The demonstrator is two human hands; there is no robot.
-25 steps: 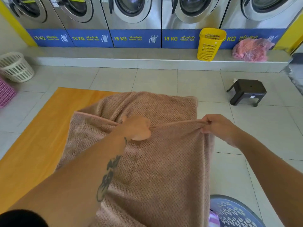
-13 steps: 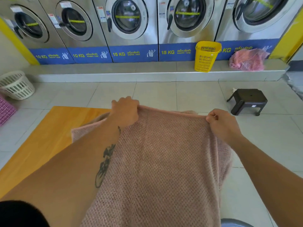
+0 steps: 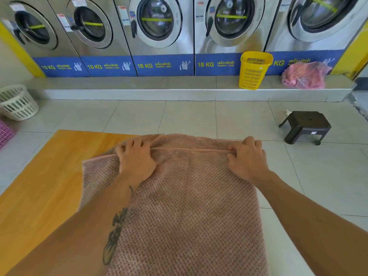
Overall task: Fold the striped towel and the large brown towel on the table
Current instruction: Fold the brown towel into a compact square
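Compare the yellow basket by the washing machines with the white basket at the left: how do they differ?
The yellow basket is tall, narrow and squared; the white basket is low, wide and round. The yellow basket stands on the raised ledge before the washing machines; the white basket sits on the floor. The yellow basket shows whole; the white basket is cut by the left edge. Both are upright, open-topped and slotted.

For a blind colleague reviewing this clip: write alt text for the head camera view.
A person's left hand and right hand grip the far hem of a brown towel doubled over on a wooden table. Behind it stand washing machines, a yellow basket and a dark stool.
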